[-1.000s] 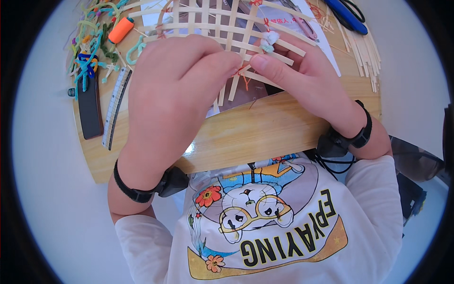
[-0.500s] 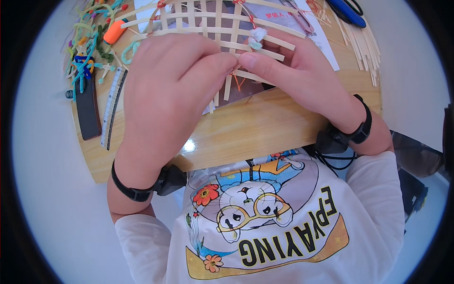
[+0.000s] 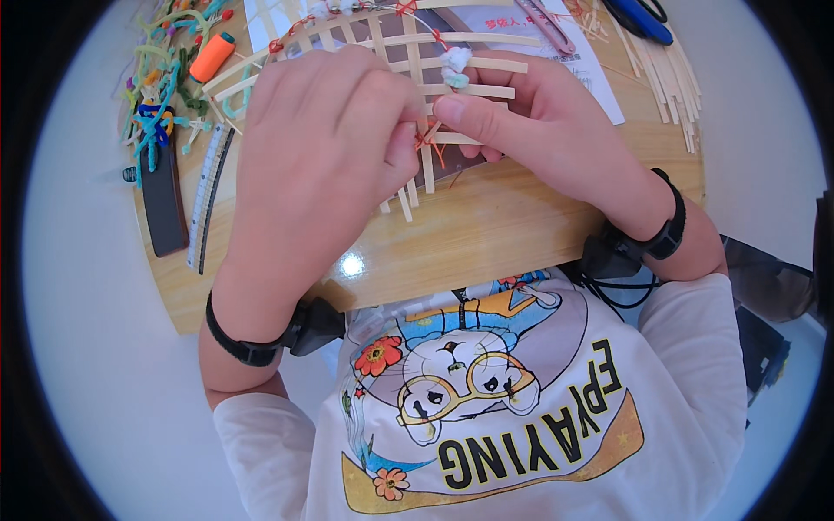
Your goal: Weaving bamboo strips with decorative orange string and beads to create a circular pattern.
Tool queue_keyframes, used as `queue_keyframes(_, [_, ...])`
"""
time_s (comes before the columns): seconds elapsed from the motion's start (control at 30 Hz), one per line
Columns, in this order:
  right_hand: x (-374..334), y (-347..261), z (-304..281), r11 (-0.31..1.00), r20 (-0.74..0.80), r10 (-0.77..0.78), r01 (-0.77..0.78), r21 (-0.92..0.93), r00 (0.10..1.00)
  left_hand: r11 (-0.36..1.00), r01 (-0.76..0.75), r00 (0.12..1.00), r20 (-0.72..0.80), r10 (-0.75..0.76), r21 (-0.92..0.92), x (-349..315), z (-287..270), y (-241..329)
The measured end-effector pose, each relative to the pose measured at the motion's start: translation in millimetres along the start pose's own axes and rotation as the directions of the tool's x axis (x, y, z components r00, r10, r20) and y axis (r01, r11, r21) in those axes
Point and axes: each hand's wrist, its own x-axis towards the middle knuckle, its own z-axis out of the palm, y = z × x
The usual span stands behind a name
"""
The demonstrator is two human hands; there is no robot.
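Note:
An open lattice of pale bamboo strips [image 3: 420,39] is held over the near part of the table. Red thread ties [image 3: 439,39] join some crossings, and a tuft of fluffy white and mint pipe cleaner [image 3: 455,66] is fixed near its right side. My right hand [image 3: 556,130] grips the lattice's right edge, thumb on top and fingers beneath. My left hand [image 3: 326,143] is closed over the lattice's near side, fingertips pinched beside a red thread knot [image 3: 424,141]. Whatever is in that pinch is hidden. Much of the lattice's left part lies behind my left hand.
Coloured pipe-cleaner pieces [image 3: 156,122] pile at the left, by an orange thread spool [image 3: 212,58]. Below them lie a dark flat case [image 3: 163,204] and a clear ruler [image 3: 208,195]. Printed paper [image 3: 599,91], a pink tool [image 3: 547,26], loose strips [image 3: 673,78] and a blue-handled tool [image 3: 638,19] occupy the right.
The lattice has shifted slightly left and tilted. My left fingertips have curled inward and drawn away from my right thumb, which they were touching or close to.

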Motion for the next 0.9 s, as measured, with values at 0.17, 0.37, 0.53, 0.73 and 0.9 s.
queue_keyframes(0.17, [4, 4, -7, 0.999, -0.011, -0.010, 0.010, -0.036, 1.000, 0.977, 0.135, 0.989, -0.030, -0.142, -0.166, -3, -7, -6])
queue_keyframes(0.37, [7, 5, -7, 0.998, 0.016, 0.051, -0.050, -0.040, 0.999, 0.294, 0.383, 0.845, 0.204, -0.495, -0.876, -4, -9, 5])
queue_keyframes(0.53, [8, 8, -14, 0.994, 0.016, 0.039, -0.037, -0.104, 0.999, 0.842, 0.326, 0.943, 0.092, -0.319, -0.430, 1, -12, -10])
queue_keyframes(0.73, [9, 10, -12, 0.996, 0.041, 0.049, -0.046, -0.075, 0.998, 0.988, 0.116, 0.983, 0.152, -0.100, -0.102, 1, -9, -8])
queue_keyframes(0.9, [8, 6, -11, 0.997, 0.038, 0.055, -0.052, -0.064, 0.998, 0.998, 0.019, 0.998, 0.060, -0.015, -0.067, 2, -4, -6])
